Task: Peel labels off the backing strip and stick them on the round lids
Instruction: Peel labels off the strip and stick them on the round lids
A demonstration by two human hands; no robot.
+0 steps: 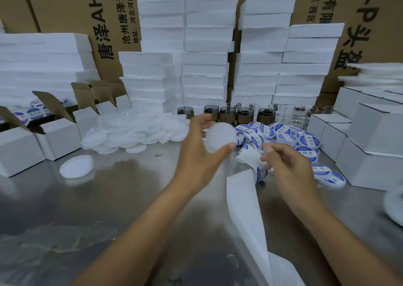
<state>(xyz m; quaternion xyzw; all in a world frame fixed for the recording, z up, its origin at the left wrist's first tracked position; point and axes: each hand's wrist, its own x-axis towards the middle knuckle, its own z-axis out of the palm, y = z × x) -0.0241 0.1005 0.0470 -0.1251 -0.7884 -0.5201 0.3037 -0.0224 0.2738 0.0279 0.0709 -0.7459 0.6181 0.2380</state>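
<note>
head view: left hand [202, 152] grip curls round a blank round lid [220, 137], held above the desk [109, 198]. right hand [285, 165] grip pinches the backing strip [244, 198], possibly at a label edge; blurred. labelled lids [305, 141] lie just behind it.

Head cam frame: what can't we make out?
Head view only.
Print on the labelled lids: too small, blurred.
Whether the right hand pinches a label or the backing strip: fingertips blurred, fingers cover it.
Backing strip's lower end: cut by the bottom edge.
White round thing at right edge: cropped, blurred.
Lid in the left hand: far face turned away.
</note>
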